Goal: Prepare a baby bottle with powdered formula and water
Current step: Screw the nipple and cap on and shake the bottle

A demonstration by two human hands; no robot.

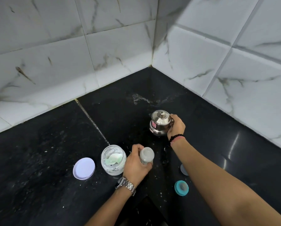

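Left hand (135,167) grips bottle (146,155); right hand (176,126), seemingly, kettle (161,122).

Black speckled counter (38,160) under my hands, white grey-veined marble tiles (55,62) behind. Shiny silver kettle (160,123) with red label. Cloudy clear bottle (146,156), white-dusted jar (113,160), pale lilac lid (84,168), teal ring (181,187).

red label on steel kettle (161,123), print too small to read
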